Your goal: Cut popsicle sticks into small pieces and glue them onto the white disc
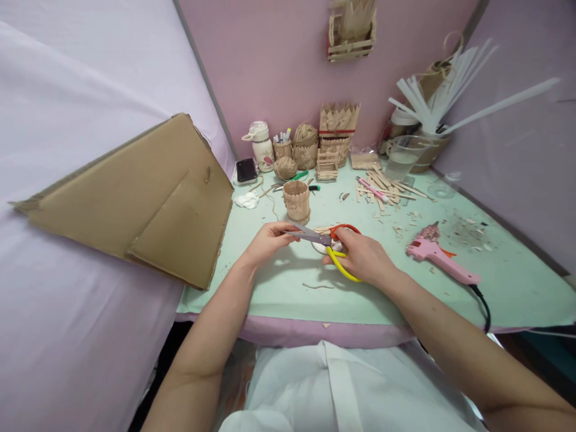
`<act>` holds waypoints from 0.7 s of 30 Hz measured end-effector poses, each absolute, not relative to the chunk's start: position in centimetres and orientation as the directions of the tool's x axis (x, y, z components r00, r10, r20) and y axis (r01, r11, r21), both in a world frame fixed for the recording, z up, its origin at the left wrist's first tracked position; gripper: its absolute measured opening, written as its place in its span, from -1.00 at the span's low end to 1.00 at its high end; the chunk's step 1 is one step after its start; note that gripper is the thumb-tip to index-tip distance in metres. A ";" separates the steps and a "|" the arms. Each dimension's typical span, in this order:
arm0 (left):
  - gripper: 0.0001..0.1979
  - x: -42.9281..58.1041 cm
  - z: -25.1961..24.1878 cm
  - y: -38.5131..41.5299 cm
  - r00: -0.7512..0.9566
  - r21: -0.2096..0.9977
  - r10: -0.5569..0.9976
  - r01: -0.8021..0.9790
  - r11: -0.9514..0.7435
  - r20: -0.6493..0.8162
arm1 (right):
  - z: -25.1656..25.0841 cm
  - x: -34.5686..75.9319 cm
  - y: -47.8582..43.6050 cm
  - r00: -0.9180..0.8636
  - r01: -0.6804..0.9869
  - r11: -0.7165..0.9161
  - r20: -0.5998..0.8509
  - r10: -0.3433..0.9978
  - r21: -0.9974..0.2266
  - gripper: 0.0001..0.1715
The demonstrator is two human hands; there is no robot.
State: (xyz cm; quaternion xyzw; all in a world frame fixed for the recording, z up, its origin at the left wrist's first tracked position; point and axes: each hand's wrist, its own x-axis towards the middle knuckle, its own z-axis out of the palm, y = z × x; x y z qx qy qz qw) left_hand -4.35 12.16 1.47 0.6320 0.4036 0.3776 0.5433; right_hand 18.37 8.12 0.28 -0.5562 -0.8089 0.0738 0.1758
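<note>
My right hand grips a pair of scissors by the orange and yellow handles. The blades point left and stand slightly apart. At their tips is my left hand, its fingers pinched together; whatever lies between them is too small to make out. Just beyond the blades stands an upright cup of wooden sticks. Partly covered by the scissors and my right hand, a white round object lies on the table with a few sticks. A short piece of twine lies nearer to me.
A pink glue gun with a black cord lies on the right, near scattered scraps. Behind are loose wooden sticks, a ball of twine, a white bottle and a plastic cup. Folded cardboard stands on the left.
</note>
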 end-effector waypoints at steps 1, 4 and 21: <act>-0.79 -4.3 1.5 12.1 0.389 0.991 0.921 0.105 -0.085 0.038 | 0.3 18.4 8.1 -0.316 0.876 0.365 0.198 0.928 -0.314 -0.66; -0.80 -4.3 1.4 12.2 0.391 0.990 0.919 0.110 -0.086 0.037 | 0.2 18.4 8.1 -0.310 0.883 0.358 0.194 0.931 -0.305 -0.65; -0.87 -4.3 1.1 12.3 0.383 0.983 0.921 0.131 -0.132 0.072 | 0.2 18.4 8.0 -0.297 0.898 0.332 0.159 0.942 -0.288 -0.63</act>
